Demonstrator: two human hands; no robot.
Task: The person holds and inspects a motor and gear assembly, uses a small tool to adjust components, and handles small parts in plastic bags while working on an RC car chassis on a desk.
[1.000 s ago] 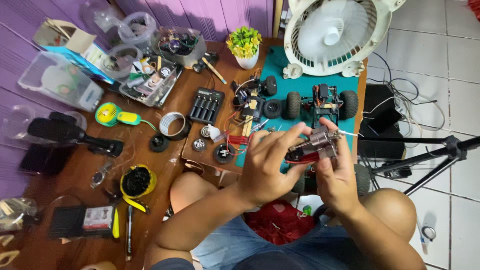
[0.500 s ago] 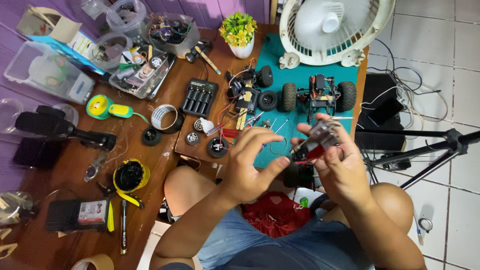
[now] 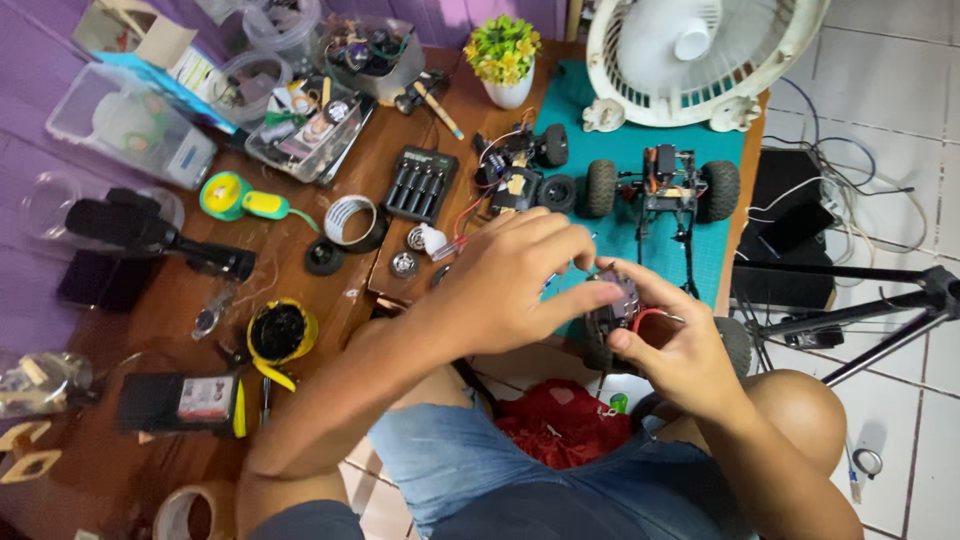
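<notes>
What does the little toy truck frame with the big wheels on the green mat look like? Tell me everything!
The toy truck frame has no body shell, so its dark metal-looking bars show, with a small red part and wires in the middle. Two chunky black tyres with knobbly tread sit at one end, one each side. A thin rail runs from them toward the person. It lies flat on the green mat, just in front of the white fan. More loose wheels and parts lie to its left. No hand touches it.

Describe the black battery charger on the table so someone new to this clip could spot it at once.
Start at the white fan at the table's far edge, then move left past the potted yellow-green plant. Just below it, on bare wood, lies the battery charger: a flat black rectangle, alone in having parallel slots.
</notes>
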